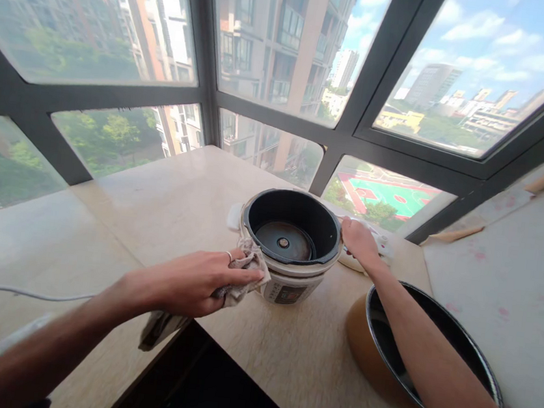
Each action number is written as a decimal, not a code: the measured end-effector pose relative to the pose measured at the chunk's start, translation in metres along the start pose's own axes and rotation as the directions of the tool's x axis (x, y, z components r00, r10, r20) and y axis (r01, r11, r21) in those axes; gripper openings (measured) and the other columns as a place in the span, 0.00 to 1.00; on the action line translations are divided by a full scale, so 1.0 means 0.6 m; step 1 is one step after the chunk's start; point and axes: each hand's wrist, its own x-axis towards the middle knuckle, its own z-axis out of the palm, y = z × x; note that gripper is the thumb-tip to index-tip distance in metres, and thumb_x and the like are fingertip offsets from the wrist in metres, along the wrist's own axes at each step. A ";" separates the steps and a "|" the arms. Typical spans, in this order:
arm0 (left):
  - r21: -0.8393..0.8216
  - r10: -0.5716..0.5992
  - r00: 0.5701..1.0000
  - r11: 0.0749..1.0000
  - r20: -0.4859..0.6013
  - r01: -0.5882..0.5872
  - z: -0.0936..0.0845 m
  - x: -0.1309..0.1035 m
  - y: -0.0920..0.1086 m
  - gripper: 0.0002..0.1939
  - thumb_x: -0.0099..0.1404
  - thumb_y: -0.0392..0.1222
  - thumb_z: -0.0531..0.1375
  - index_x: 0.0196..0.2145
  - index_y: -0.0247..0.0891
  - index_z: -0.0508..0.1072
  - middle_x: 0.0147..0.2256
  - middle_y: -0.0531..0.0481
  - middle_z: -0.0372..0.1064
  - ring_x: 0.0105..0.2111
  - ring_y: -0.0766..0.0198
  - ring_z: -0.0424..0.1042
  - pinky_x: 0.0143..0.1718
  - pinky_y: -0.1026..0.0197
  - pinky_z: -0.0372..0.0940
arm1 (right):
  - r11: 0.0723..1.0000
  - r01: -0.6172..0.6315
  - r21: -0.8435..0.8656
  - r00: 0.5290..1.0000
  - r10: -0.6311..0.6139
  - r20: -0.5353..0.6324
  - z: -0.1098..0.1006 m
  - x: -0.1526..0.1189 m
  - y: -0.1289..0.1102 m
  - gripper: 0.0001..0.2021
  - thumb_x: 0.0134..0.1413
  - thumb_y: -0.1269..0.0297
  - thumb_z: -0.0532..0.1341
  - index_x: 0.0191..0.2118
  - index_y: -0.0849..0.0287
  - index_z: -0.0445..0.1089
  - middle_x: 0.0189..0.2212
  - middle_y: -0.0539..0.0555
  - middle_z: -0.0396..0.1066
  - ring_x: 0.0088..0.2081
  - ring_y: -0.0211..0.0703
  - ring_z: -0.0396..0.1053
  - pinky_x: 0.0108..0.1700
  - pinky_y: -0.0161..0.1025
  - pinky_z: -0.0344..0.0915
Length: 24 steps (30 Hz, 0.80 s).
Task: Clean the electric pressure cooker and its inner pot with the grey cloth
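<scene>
An electric pressure cooker without its lid stands upright on the stone sill, its dark inside and round heating plate showing. My left hand is closed on a crumpled grey-and-white cloth, pressed against the cooker's front left rim. Part of a cloth also hangs below that hand at the sill's edge. On the cooker's far right side, my right hand has its fingers wrapped round the side handle, which it mostly hides. Behind that hand lies a white lid-like piece, partly covered.
A brown inner pot with a dark inside rests at the right, under my right forearm. A white cord runs across the sill at the left. Windows with dark frames close off the back; a papered wall borders the right.
</scene>
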 end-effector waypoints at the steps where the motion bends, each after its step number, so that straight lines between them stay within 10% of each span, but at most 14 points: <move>1: -0.045 0.036 0.999 0.998 0.012 -0.035 0.004 -0.003 0.006 0.36 0.64 0.34 0.56 0.68 0.56 0.60 0.53 0.45 0.69 0.43 0.56 0.75 0.44 0.59 0.68 | 1.000 0.001 0.004 1.000 -0.001 0.000 0.000 0.000 0.001 0.25 0.73 0.56 0.40 0.49 0.65 0.70 0.33 0.65 0.75 0.37 0.53 0.76 0.44 0.46 0.64; 8: -0.295 0.100 0.995 0.950 -0.007 -0.098 0.049 -0.015 0.021 0.41 0.58 0.29 0.57 0.68 0.54 0.61 0.53 0.48 0.70 0.44 0.58 0.75 0.47 0.61 0.68 | 1.000 0.006 -0.004 1.000 -0.006 -0.005 0.001 0.001 0.001 0.27 0.74 0.56 0.37 0.49 0.65 0.70 0.35 0.65 0.75 0.38 0.53 0.76 0.45 0.44 0.64; 17: -0.485 -0.215 0.966 0.866 -0.140 0.123 0.116 -0.046 -0.011 0.33 0.64 0.37 0.55 0.67 0.45 0.65 0.65 0.46 0.62 0.66 0.52 0.60 0.65 0.53 0.58 | 0.999 0.029 -0.045 0.999 -0.029 -0.013 -0.003 -0.004 -0.003 0.28 0.74 0.56 0.37 0.50 0.67 0.70 0.35 0.67 0.75 0.38 0.53 0.77 0.43 0.42 0.64; 21: -0.539 -0.384 0.880 0.821 -0.281 0.186 0.160 -0.051 -0.020 0.32 0.64 0.40 0.56 0.66 0.42 0.66 0.67 0.45 0.61 0.67 0.51 0.59 0.68 0.51 0.53 | 0.997 0.044 -0.062 0.999 -0.044 -0.007 -0.006 -0.006 -0.004 0.27 0.74 0.58 0.36 0.50 0.67 0.69 0.36 0.66 0.75 0.38 0.51 0.76 0.42 0.41 0.64; 24: -0.605 -0.551 0.731 0.760 -0.403 0.239 0.188 -0.045 -0.025 0.31 0.64 0.43 0.56 0.64 0.39 0.67 0.65 0.43 0.63 0.66 0.50 0.60 0.68 0.50 0.54 | 0.996 0.058 -0.072 0.998 -0.058 0.000 -0.007 -0.007 -0.003 0.27 0.74 0.58 0.36 0.51 0.67 0.69 0.35 0.65 0.75 0.38 0.51 0.76 0.42 0.41 0.64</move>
